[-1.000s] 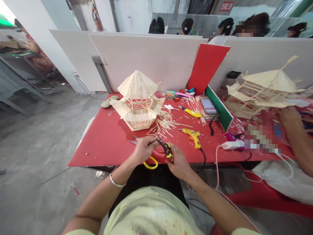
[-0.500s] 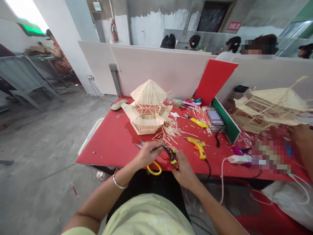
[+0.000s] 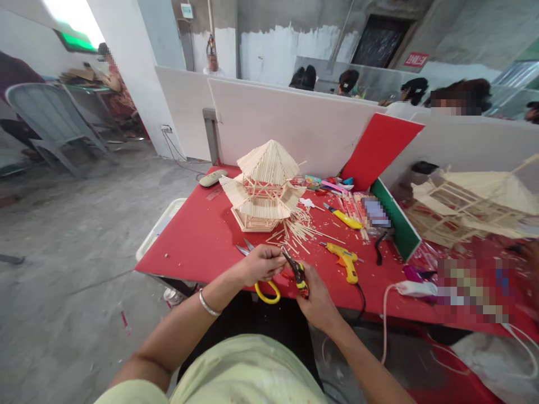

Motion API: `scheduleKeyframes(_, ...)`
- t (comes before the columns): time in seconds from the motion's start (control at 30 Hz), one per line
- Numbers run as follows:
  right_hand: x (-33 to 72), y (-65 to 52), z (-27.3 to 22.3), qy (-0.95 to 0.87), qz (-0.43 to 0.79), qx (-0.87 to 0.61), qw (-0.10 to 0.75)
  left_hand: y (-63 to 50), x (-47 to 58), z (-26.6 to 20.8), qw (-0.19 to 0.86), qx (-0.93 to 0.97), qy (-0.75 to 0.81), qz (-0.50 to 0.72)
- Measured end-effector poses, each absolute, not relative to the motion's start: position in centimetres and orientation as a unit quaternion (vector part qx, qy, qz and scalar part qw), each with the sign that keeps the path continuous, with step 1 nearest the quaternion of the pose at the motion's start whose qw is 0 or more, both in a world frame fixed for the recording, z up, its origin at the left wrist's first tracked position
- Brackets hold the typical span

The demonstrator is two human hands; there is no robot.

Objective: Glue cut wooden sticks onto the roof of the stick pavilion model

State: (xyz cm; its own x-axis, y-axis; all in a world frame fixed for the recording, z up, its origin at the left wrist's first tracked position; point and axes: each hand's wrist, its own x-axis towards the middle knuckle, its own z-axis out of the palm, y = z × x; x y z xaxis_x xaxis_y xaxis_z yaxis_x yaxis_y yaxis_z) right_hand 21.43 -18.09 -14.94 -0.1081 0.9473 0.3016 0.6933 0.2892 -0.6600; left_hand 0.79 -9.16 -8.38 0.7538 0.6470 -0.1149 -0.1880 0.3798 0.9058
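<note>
My right hand (image 3: 318, 303) is wrapped round a pair of hand cutters (image 3: 300, 279) with black and yellow handles, jaws pointing up and left. Beside those jaws, my left hand (image 3: 261, 264) is closed in a pinch; whatever lies between the fingertips is too small to make out. Under the left hand lie scissors (image 3: 269, 293) with yellow handles, their blades showing past the far side of the wrist. Just beyond both hands stands a two-tiered pavilion model (image 3: 264, 207) built from thin wooden sticks. Loose cut sticks (image 3: 300, 229) are heaped at its right.
A yellow glue gun (image 3: 346, 262) and a yellow utility knife (image 3: 346, 217) lie to the right on the red table (image 3: 189, 235). A green board (image 3: 398, 221) stands upright beside a phone (image 3: 376, 212). Farther right is another stick model (image 3: 475, 196). White partitions (image 3: 278, 120) close off the back.
The view has swung slightly left, so the scene sits farther right. Both hands stay close together at the cutters' jaws. The co-worker's hand at the right has mostly left the picture.
</note>
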Motion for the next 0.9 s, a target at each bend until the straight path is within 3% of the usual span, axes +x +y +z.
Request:
scheduleKeyframes(0.3,21.6,-17.6,-14.1,-0.757,0.161,-0.547,0.318,-8.1,-0.4,-8.4,0.89,0.39,0.188,0.145)
scheduleKeyframes(0.57,21.3,-17.6,-14.5,-0.72,0.17,-0.588,0.326,-8.1,0.0,-9.0,0.883,0.386,0.208,0.167)
scheduleKeyframes(0.9,21.9,-18.4,-14.2,-0.707,0.188,-0.594,0.333,-7.5,0.4,-9.3,0.79,0.487,0.262,0.264)
